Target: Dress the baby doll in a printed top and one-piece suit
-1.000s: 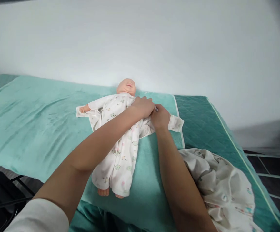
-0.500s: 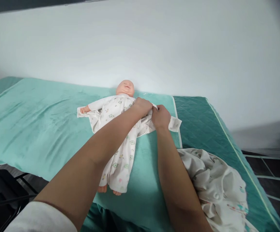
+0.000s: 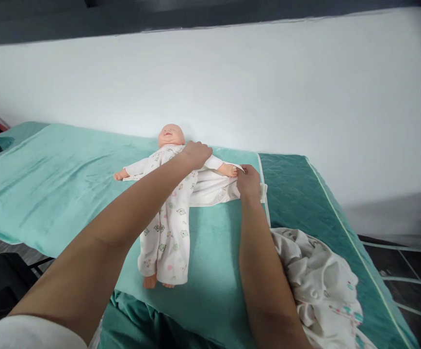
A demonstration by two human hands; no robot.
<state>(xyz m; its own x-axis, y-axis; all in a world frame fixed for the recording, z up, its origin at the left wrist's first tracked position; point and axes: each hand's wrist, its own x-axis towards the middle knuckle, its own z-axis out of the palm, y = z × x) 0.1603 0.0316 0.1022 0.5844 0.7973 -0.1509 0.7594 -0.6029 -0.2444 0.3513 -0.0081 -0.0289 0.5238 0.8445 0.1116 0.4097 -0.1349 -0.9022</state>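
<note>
A baby doll (image 3: 171,135) lies on its back on a light green blanket, dressed in white printed baby clothes (image 3: 176,213). Both its arms are stretched out sideways. My left hand (image 3: 198,154) is closed over the doll's upper arm near the shoulder; its fingertips are mostly hidden. Beside the doll's hand (image 3: 228,169), my right hand (image 3: 249,183) pinches the edge of a white baby top (image 3: 212,186). This top is spread out under the doll's arm, with one end showing past my wrist.
The light green blanket (image 3: 68,189) covers much of the bed, over a darker green quilted cover (image 3: 294,189). Crumpled white printed cloth (image 3: 319,276) lies by my right forearm. A white wall (image 3: 210,87) stands behind. A black chair (image 3: 3,286) is at lower left.
The doll's hand on the right side now shows, bare of the white cloth. My right hand has shifted slightly outward with the cloth edge. The view has tilted up a little.
</note>
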